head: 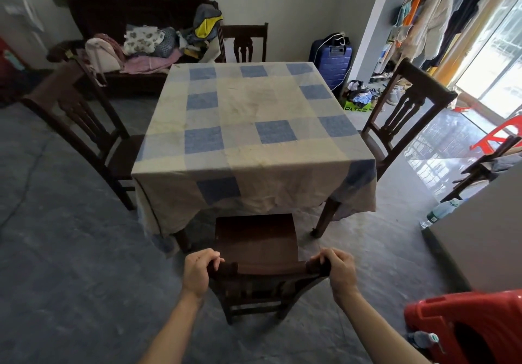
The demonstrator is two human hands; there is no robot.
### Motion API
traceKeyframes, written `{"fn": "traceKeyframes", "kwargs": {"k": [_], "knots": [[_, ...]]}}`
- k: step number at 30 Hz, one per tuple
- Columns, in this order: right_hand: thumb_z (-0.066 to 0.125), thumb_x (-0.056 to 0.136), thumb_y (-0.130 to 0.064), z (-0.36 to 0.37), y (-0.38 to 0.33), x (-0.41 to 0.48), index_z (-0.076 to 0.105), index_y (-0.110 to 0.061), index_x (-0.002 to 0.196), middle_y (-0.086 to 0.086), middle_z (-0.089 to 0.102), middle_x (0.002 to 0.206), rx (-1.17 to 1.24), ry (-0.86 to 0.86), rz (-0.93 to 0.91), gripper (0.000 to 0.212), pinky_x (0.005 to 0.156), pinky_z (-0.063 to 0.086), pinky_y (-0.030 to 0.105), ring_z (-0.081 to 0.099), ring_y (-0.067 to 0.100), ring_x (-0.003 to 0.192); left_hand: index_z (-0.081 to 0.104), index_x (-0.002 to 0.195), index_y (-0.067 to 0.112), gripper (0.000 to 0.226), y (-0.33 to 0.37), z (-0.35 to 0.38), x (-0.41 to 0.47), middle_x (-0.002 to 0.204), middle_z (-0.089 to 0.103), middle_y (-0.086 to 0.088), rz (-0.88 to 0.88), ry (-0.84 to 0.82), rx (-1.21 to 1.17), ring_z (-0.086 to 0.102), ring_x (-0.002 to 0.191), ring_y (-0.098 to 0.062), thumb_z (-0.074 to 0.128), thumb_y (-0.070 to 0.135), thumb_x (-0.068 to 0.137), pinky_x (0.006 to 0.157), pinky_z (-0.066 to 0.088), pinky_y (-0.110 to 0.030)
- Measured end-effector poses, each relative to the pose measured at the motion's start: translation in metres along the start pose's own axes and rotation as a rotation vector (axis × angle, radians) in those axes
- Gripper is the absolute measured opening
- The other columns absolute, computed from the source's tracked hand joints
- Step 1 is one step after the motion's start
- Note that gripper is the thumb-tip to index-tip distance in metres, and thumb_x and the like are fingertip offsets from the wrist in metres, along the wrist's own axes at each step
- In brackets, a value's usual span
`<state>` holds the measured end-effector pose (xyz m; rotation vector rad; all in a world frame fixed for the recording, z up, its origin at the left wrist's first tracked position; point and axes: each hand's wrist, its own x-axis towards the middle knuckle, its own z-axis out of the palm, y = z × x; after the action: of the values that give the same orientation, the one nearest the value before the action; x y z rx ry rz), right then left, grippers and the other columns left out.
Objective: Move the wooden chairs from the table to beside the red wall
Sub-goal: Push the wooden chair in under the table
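Observation:
A dark wooden chair point(255, 239) stands directly in front of me, its seat partly under the table point(248, 115) with the blue-and-cream checked cloth. My left hand point(199, 271) grips the left end of its top rail. My right hand point(337, 270) grips the right end. Three more wooden chairs stand around the table: one on the left point(82, 126), one at the far side point(243, 42) and one on the right point(406, 115). The red wall is not in view.
A dark bench point(118, 24) piled with clothes runs along the back wall. A blue suitcase point(332, 62) stands at the back right. A red plastic stool point(469, 327) is near my right arm, beside a grey counter point(485, 236). Clothes hang by the bright window.

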<state>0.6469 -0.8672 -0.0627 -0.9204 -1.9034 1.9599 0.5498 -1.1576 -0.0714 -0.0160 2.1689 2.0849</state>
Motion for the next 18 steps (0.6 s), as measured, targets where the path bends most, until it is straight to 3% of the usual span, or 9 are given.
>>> {"fn": "traceKeyframes", "kwargs": {"k": [3,6,11,13,16,18], "knots": [[0.054,0.096,-0.001,0.000,-0.001,-0.001,0.062,-0.014,0.050,0.010,0.070,0.061,-0.018,-0.011,0.002,0.048,0.064,0.055,0.026,0.071,0.021,0.064,0.050,0.045,0.010,0.052,0.000,0.000,0.000,0.055,0.050,-0.014,-0.012,0.009,0.030,0.061,0.062,-0.019,0.052,-0.003,0.096,0.072,0.051,-0.016],[0.055,0.096,-0.001,-0.001,0.000,-0.001,0.063,-0.009,0.053,0.012,0.071,0.063,-0.035,-0.009,0.001,0.045,0.069,0.054,0.032,0.072,0.028,0.069,0.051,0.045,0.014,0.053,0.000,0.000,-0.001,0.057,0.054,-0.013,-0.039,0.009,0.031,0.064,0.064,-0.017,0.053,-0.001,0.097,0.072,0.050,-0.017],[0.058,0.098,-0.006,-0.007,0.002,0.000,0.068,-0.001,0.060,0.017,0.075,0.070,-0.055,-0.066,-0.011,0.040,0.077,0.056,0.042,0.074,0.037,0.077,0.056,0.049,0.011,0.049,0.003,-0.003,-0.004,0.061,0.060,-0.018,-0.077,-0.002,0.010,0.069,0.072,-0.020,0.055,0.005,0.097,0.080,0.048,-0.032],[0.059,0.097,-0.008,-0.013,-0.002,0.002,0.071,-0.001,0.062,0.019,0.076,0.074,-0.051,-0.136,0.005,0.038,0.075,0.058,0.037,0.075,0.039,0.080,0.062,0.052,0.008,0.045,0.008,-0.006,-0.005,0.069,0.063,-0.025,-0.087,-0.039,0.008,0.069,0.077,-0.026,0.054,0.005,0.097,0.080,0.047,-0.035],[0.061,0.096,-0.012,-0.020,-0.020,0.009,0.078,-0.005,0.076,0.020,0.078,0.084,-0.044,-0.259,0.038,0.027,0.069,0.059,0.028,0.073,0.044,0.089,0.074,0.070,0.004,0.034,0.025,-0.010,0.000,0.083,0.073,-0.023,-0.092,-0.081,-0.037,0.068,0.088,-0.035,0.051,0.001,0.095,0.082,0.048,-0.038],[0.059,0.098,-0.012,-0.021,-0.039,0.019,0.079,-0.006,0.088,0.019,0.079,0.092,-0.026,-0.306,0.012,0.022,0.075,0.059,0.031,0.073,0.041,0.095,0.077,0.087,0.003,0.031,0.043,-0.011,0.007,0.098,0.078,-0.019,-0.071,-0.070,-0.092,0.070,0.099,-0.037,0.047,0.002,0.097,0.089,0.047,-0.041]]}}
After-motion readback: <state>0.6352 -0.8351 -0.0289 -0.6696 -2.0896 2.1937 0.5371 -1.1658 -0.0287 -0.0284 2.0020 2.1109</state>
